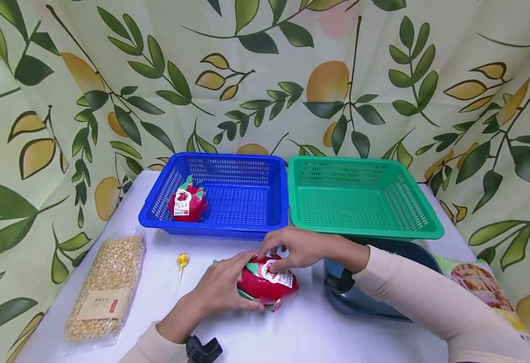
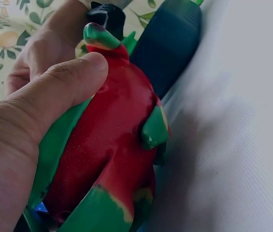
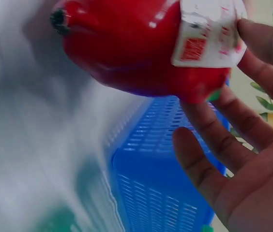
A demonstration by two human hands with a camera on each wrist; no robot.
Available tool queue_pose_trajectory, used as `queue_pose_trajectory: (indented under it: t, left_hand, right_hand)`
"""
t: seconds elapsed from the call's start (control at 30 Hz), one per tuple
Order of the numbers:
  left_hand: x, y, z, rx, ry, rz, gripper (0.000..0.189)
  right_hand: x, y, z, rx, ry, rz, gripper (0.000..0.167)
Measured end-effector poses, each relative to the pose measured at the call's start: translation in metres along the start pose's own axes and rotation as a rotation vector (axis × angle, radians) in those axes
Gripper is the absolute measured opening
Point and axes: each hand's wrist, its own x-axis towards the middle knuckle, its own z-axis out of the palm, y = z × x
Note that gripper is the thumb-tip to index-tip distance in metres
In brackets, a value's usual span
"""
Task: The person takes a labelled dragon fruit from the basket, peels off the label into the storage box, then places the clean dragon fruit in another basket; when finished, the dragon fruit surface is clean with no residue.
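Note:
A red dragon fruit (image 1: 262,288) with green scales and a white label (image 1: 282,276) lies on its side on the white table, in front of the blue basket. My left hand (image 1: 223,286) grips its left end, the thumb along the near side; in the left wrist view that thumb presses on the red skin (image 2: 112,121). From above and behind, my right hand (image 1: 298,248) holds the fruit, thumb at the label. The right wrist view has the thumb on the label's edge (image 3: 206,36) and other fingertips against the fruit's end.
Another labelled dragon fruit (image 1: 196,205) sits in the blue basket (image 1: 228,233), left of a green basket (image 1: 364,235). A dark tub (image 1: 351,301) stands under my right forearm, beside a printed food package (image 1: 478,285). To the left lie a lollipop (image 1: 182,260) and a bag of corn kernels (image 1: 112,267).

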Motion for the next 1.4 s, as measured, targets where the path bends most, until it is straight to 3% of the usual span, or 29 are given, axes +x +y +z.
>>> queue_pose_trajectory:
  t: [0.27, 0.4, 0.57, 0.77, 0.87, 1.0, 1.1, 1.2, 1.4]
  left_hand:
    - [0.001, 0.0, 0.0, 0.014, 0.014, 0.005, 0.1]
    - [0.001, 0.0, 0.003, 0.018, 0.039, 0.02, 0.096]
    - [0.002, 0.002, 0.007, 0.076, 0.08, 0.041, 0.091]
    - [0.002, 0.004, 0.008, 0.084, 0.083, 0.005, 0.089]
    - [0.002, 0.005, 0.008, 0.086, 0.081, -0.002, 0.089]
    - [0.003, 0.005, 0.01, 0.096, 0.093, 0.007, 0.088]
    - [0.003, 0.005, 0.01, 0.101, 0.103, 0.006, 0.088]
    - [0.004, 0.006, 0.01, 0.106, 0.104, -0.001, 0.09]
    - [0.002, 0.006, 0.012, 0.114, 0.104, -0.013, 0.09]
  right_hand:
    - [0.001, -0.002, 0.004, 0.053, 0.057, 0.026, 0.008]
    - [0.0, -0.005, 0.005, 0.024, 0.059, 0.021, 0.008]
    - [-0.006, -0.006, 0.006, 0.0, 0.081, -0.054, 0.013]
    - [-0.02, -0.005, 0.002, 0.014, 0.11, -0.161, 0.011]
    - [-0.027, -0.006, -0.001, 0.076, 0.122, -0.205, 0.009]
    - [-0.037, -0.016, -0.012, 0.25, 0.164, -0.253, 0.01]
    - [-0.046, -0.027, -0.022, 0.367, 0.165, -0.238, 0.01]
    - [-0.056, -0.03, -0.029, 0.416, 0.126, -0.19, 0.009]
    - [-0.082, -0.019, -0.038, 0.465, 0.025, -0.074, 0.009]
